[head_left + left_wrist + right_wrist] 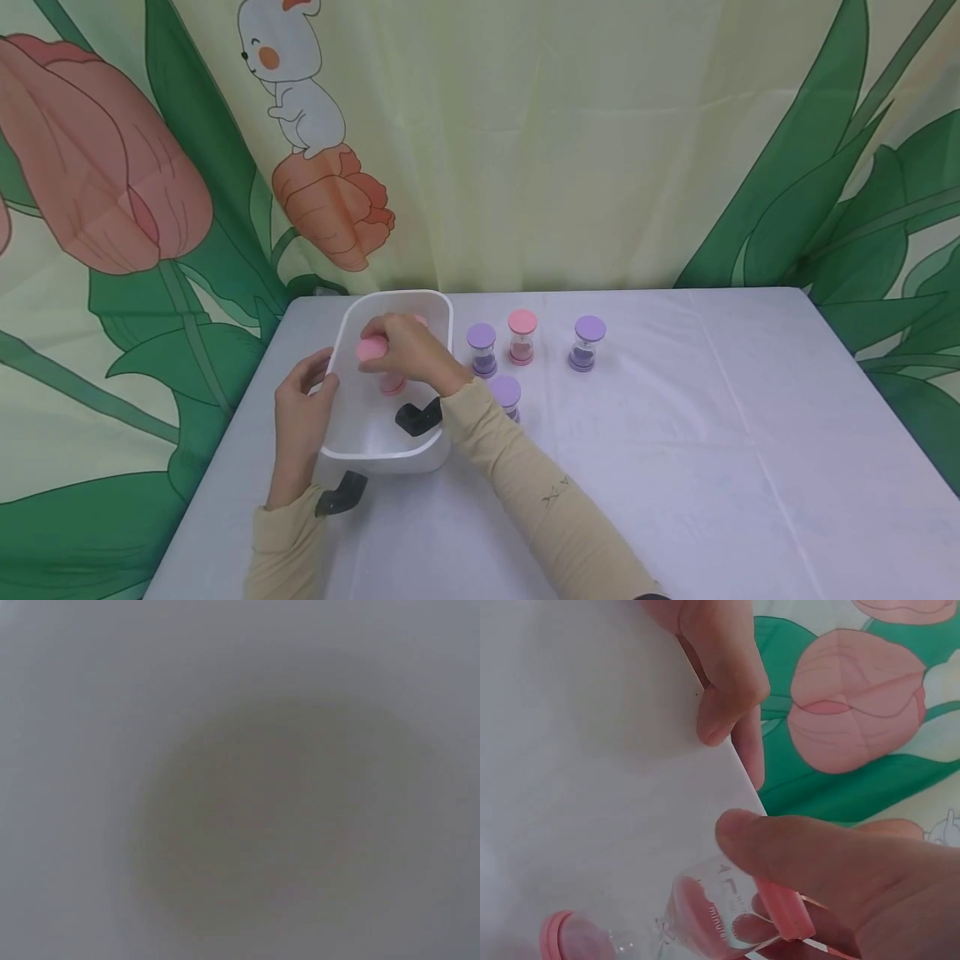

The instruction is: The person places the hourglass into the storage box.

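Note:
My right hand (411, 348) reaches over a white plastic bin (367, 457) and grips a pink-capped sand timer (372, 348) by one end. The right wrist view shows the timer's clear bulb (712, 915) with pink sand and printed lettering, below the thumb. Another bit of pink (420, 319) shows behind this hand in the bin. Lower in the bin is a pink disc (392, 383); I cannot tell whether it is the held timer's other end. My left hand (303, 408) holds the bin's left rim, thumb inside. The left wrist view is a grey blur.
Right of the bin stand a purple timer (482, 348), a pink timer (521, 337) and another purple timer (587, 343). A further purple timer (506, 393) is partly behind the right sleeve. A white cloth covers the table (697, 433); a printed curtain (585, 150) hangs behind.

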`<state>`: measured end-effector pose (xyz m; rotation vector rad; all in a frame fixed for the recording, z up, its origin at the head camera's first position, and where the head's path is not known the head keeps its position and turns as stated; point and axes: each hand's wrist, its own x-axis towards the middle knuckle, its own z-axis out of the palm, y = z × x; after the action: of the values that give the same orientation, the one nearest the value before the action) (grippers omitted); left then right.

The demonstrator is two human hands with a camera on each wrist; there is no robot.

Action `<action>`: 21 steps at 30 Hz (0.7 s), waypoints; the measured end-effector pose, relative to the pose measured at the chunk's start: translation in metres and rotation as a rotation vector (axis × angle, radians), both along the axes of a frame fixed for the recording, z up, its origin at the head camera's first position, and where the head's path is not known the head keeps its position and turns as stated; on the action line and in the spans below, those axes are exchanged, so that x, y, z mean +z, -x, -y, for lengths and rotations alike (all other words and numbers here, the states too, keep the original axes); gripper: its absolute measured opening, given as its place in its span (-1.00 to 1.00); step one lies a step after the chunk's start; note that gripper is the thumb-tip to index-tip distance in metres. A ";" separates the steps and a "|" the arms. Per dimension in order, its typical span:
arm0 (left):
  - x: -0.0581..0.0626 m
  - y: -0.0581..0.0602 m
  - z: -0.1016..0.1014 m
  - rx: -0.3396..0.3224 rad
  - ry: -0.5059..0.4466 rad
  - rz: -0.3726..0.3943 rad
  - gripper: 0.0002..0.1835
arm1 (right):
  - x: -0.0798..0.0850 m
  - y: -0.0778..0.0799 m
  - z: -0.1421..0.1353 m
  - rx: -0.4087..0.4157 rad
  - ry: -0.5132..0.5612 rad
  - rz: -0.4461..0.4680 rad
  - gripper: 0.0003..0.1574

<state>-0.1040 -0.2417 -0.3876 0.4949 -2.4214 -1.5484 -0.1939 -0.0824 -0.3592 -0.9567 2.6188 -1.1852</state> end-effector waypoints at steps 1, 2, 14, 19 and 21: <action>0.000 0.000 0.000 0.000 0.002 0.000 -0.54 | 0.000 0.000 0.000 0.005 -0.003 0.003 -0.52; 0.000 0.000 0.000 -0.001 0.000 0.000 -0.54 | 0.000 0.001 0.000 0.011 -0.006 0.006 -0.52; -0.001 0.001 0.001 -0.001 -0.009 0.001 -0.54 | -0.006 0.006 -0.001 0.076 -0.074 0.032 -0.53; 0.000 0.000 0.000 0.006 -0.005 0.010 -0.54 | -0.007 0.006 0.000 0.090 -0.131 0.032 -0.50; 0.000 0.000 0.000 0.007 -0.004 0.010 -0.54 | -0.007 0.006 0.000 0.090 -0.151 0.037 -0.48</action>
<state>-0.1042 -0.2414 -0.3876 0.5128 -2.4221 -1.5522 -0.2000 -0.0822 -0.3662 -1.0021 2.5639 -0.9598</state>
